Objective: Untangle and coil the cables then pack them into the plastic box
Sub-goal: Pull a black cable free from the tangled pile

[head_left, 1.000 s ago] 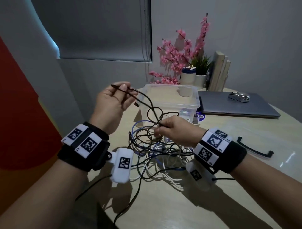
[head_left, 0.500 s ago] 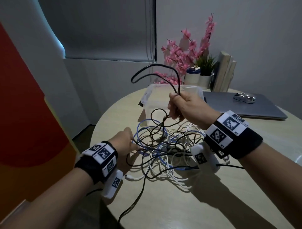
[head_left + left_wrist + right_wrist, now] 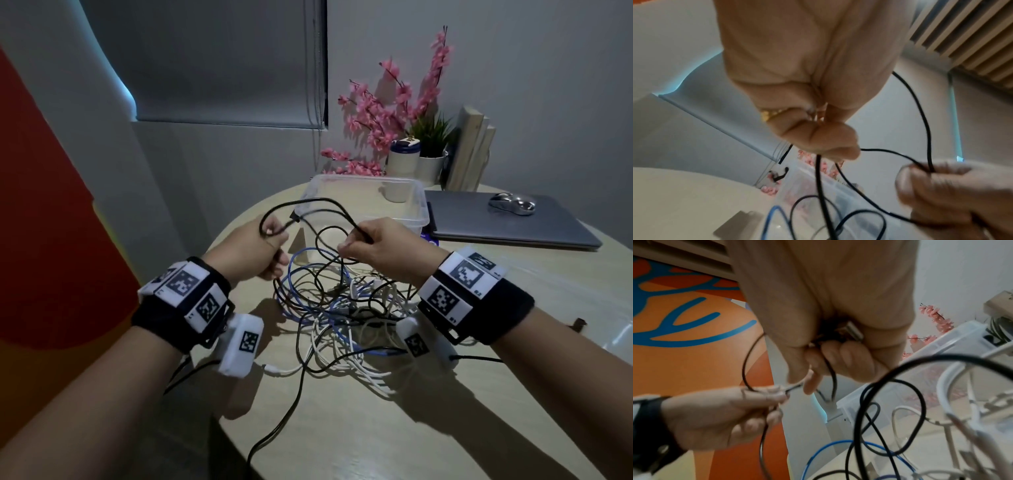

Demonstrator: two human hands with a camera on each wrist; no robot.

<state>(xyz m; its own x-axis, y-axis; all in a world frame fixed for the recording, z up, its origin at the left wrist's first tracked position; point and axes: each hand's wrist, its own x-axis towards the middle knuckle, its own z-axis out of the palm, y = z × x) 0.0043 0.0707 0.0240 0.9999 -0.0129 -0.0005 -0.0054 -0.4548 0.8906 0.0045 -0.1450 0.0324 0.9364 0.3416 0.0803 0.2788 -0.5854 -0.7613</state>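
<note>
**A:** Item one, your hands. How were they placed?

**B:** Your left hand (image 3: 255,255) sat at 9 o'clock of the cable pile, raised above the table (image 3: 411,428), fingers curled round a black cable (image 3: 322,202). Your right hand (image 3: 383,251) sat at 3 o'clock of the left, near it but not touching, pinching the same black cable between thumb and fingers. In the right wrist view a metal plug end (image 3: 854,331) showed inside that fist.

**A:** Item two, the black cable.

**B:** It arched between your two hands in a loop toward 12 o'clock, crossing in front of the box. From your left hand it dropped into the pile; another black strand ran off the table edge toward 6 o'clock.

**A:** Item three, the pile.

**B:** A tangle of cables (image 3: 346,308) lay on the table below and between your hands: black, blue (image 3: 298,263) and white (image 3: 342,363) strands, mixed and overlapping. You had none coiled.

**A:** Item four, the box.

**B:** The clear plastic box (image 3: 423,209) stood open at 12 o'clock of the pile, just beyond your hands. I could not tell whether any cable lay inside.

**A:** Other stock?

**B:** A closed laptop (image 3: 507,222) at 2 o'clock with a mouse (image 3: 512,202) on it, pink flowers (image 3: 380,116) and books (image 3: 471,150) at the far rim.
</note>
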